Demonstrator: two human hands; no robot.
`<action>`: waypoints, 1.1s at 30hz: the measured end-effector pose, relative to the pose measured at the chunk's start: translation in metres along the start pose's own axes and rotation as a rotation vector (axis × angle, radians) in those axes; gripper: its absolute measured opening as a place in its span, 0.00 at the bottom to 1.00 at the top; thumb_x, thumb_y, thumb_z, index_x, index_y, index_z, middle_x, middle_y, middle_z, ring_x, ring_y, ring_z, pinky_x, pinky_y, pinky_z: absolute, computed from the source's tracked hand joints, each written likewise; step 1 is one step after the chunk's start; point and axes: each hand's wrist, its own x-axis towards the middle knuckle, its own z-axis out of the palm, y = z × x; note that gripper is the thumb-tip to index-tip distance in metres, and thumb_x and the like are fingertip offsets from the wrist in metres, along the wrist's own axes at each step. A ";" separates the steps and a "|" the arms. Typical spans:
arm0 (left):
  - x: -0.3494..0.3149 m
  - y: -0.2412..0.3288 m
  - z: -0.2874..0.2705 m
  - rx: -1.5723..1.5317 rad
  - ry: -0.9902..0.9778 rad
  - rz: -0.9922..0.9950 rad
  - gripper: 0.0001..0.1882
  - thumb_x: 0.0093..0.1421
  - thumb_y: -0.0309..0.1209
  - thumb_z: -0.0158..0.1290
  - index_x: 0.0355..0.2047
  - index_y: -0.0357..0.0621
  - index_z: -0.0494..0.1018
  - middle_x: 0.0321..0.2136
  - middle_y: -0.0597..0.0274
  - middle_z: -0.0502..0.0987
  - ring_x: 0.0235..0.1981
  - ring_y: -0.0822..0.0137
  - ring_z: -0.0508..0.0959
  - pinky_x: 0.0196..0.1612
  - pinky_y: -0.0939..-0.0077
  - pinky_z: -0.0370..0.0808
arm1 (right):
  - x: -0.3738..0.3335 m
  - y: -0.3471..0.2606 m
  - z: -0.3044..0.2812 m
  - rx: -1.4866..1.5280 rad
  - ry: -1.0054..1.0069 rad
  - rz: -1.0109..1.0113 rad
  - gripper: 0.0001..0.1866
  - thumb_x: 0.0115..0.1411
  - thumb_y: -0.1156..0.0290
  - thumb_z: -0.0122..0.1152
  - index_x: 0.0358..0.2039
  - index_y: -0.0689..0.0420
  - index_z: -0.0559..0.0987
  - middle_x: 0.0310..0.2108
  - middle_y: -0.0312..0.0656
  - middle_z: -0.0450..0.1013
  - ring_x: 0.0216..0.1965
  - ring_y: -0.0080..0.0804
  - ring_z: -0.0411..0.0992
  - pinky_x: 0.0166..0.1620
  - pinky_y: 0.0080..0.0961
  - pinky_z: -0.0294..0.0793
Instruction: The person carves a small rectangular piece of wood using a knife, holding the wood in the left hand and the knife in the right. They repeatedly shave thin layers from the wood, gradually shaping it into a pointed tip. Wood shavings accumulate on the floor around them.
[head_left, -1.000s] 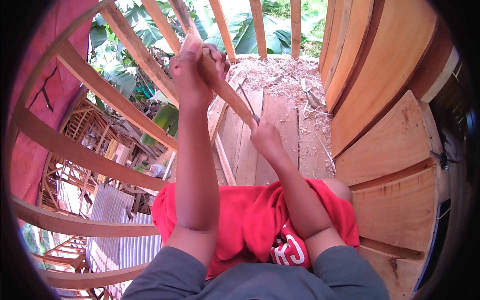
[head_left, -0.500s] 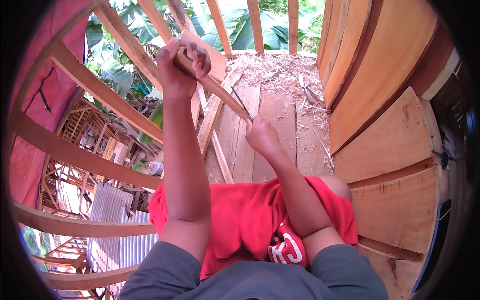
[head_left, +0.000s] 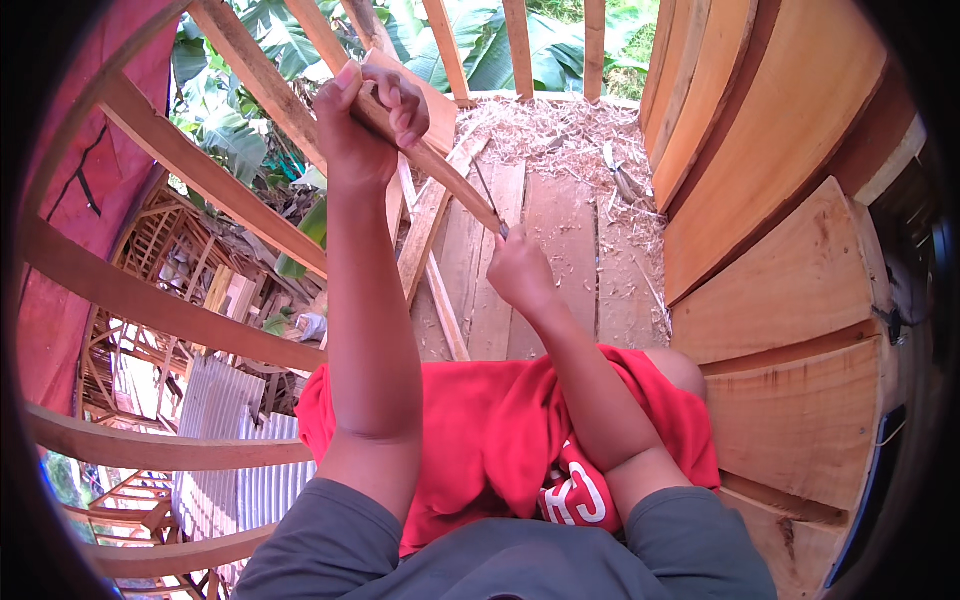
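Note:
My left hand is wrapped around the upper end of a long, pale wooden stick, which slants down to the right. Near the stick's lower end my right hand is closed on the handle of a knife. The knife's thin dark blade points up and away, close along the stick's right side; whether it bites into the wood I cannot tell. Most of the handle is hidden in my fist. Both forearms reach out above the red cloth over my lap.
Wood shavings cover the far part of the plank floor. Loose wooden strips lie just beyond my left forearm. Wooden bars line the left, with a corrugated metal sheet below. Wooden boards form a wall at right.
The knife blade has turned to a steeper angle beside the stick, and my right hand has shifted slightly. My left hand still grips the stick in nearly the same place.

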 end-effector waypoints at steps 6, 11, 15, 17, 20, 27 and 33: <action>-0.011 0.005 -0.009 0.029 0.019 -0.020 0.24 0.62 0.46 0.39 0.18 0.43 0.70 0.10 0.61 0.65 0.10 0.66 0.62 0.12 0.76 0.58 | -0.009 -0.036 -0.030 0.166 0.072 -0.059 0.15 0.67 0.65 0.44 0.39 0.68 0.68 0.31 0.62 0.75 0.35 0.59 0.76 0.39 0.49 0.74; -0.008 0.014 -0.010 0.024 -0.014 0.002 0.23 0.61 0.44 0.40 0.17 0.42 0.71 0.10 0.61 0.65 0.10 0.66 0.62 0.12 0.75 0.58 | -0.002 -0.023 -0.022 -0.007 -0.042 -0.020 0.16 0.66 0.65 0.45 0.38 0.68 0.69 0.31 0.61 0.75 0.35 0.59 0.76 0.39 0.50 0.74; -0.006 0.004 0.002 0.018 0.008 -0.014 0.22 0.61 0.43 0.40 0.18 0.42 0.71 0.11 0.61 0.66 0.10 0.67 0.63 0.13 0.76 0.59 | 0.001 0.008 0.005 0.022 0.066 -0.013 0.16 0.66 0.65 0.45 0.39 0.69 0.69 0.31 0.61 0.76 0.34 0.60 0.76 0.38 0.49 0.75; -0.002 0.004 0.003 0.040 0.002 -0.014 0.22 0.61 0.43 0.41 0.18 0.42 0.71 0.11 0.62 0.66 0.10 0.67 0.63 0.13 0.76 0.59 | 0.003 0.010 0.009 -0.047 0.013 -0.016 0.16 0.66 0.65 0.45 0.39 0.68 0.69 0.31 0.61 0.76 0.34 0.60 0.76 0.38 0.50 0.75; -0.010 0.003 0.001 0.053 -0.035 0.008 0.22 0.62 0.44 0.40 0.18 0.41 0.70 0.11 0.61 0.66 0.11 0.67 0.63 0.13 0.76 0.59 | -0.002 -0.010 -0.005 -0.003 -0.023 -0.024 0.16 0.66 0.65 0.45 0.39 0.68 0.68 0.31 0.61 0.76 0.33 0.60 0.76 0.37 0.50 0.75; -0.003 0.000 0.006 0.036 -0.033 -0.002 0.22 0.62 0.44 0.41 0.19 0.41 0.70 0.12 0.62 0.67 0.11 0.68 0.63 0.13 0.77 0.60 | 0.002 0.002 -0.007 0.003 0.019 0.004 0.14 0.66 0.64 0.46 0.38 0.65 0.67 0.27 0.62 0.75 0.32 0.61 0.75 0.37 0.53 0.74; -0.006 -0.002 0.014 0.068 -0.011 -0.004 0.22 0.62 0.44 0.39 0.18 0.42 0.69 0.11 0.61 0.65 0.11 0.68 0.63 0.13 0.76 0.59 | 0.007 0.028 0.014 0.082 0.037 -0.060 0.12 0.66 0.64 0.46 0.39 0.61 0.67 0.28 0.62 0.75 0.33 0.63 0.74 0.37 0.55 0.72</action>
